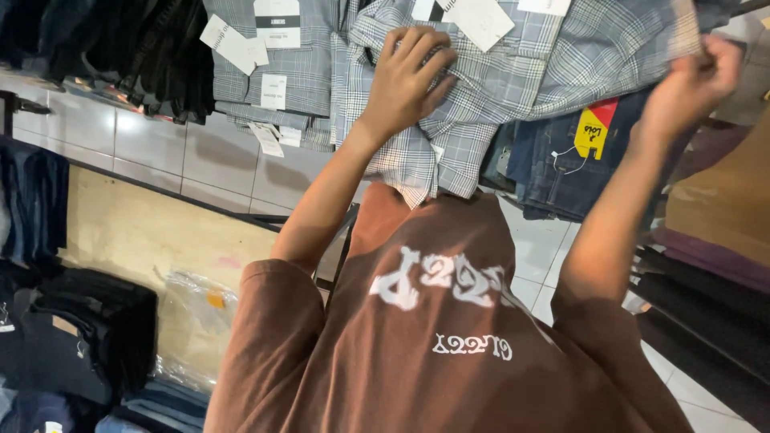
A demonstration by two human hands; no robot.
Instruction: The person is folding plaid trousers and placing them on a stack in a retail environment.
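Hands work on a hanging grey-and-white plaid garment (481, 88) in a clothing shop, seen from above the wearer's brown printed T-shirt (433, 337). The left hand (405, 80) lies on the front of the plaid cloth with its fingers spread and curled, pressing and bunching the fabric against the row of clothes behind it, which seems to steady the piece. The right hand (690, 88) is raised at the far right edge of the same cloth, fingers closed in a pinch on its upper corner, apparently drawing that side outward so the fabric stretches between the two hands; motion blur hides just how the fingertips sit. The plaid garment itself hangs among similar checked pieces (273, 72), its lower hem reaching down to just above the T-shirt's collar. White paper tags (481, 20) dangle from the tops of these garments, and one hangs right above the left hand. Just beneath the stretched cloth, between the two forearms, hang blue denim garments (553, 172) with a yellow-and-red price tag (592, 128). Dark clothes (160, 48) hang to the left, a clear plastic bag (196, 321) lies on a pale board lower left, and white floor tiles (208, 160) show below the rack.
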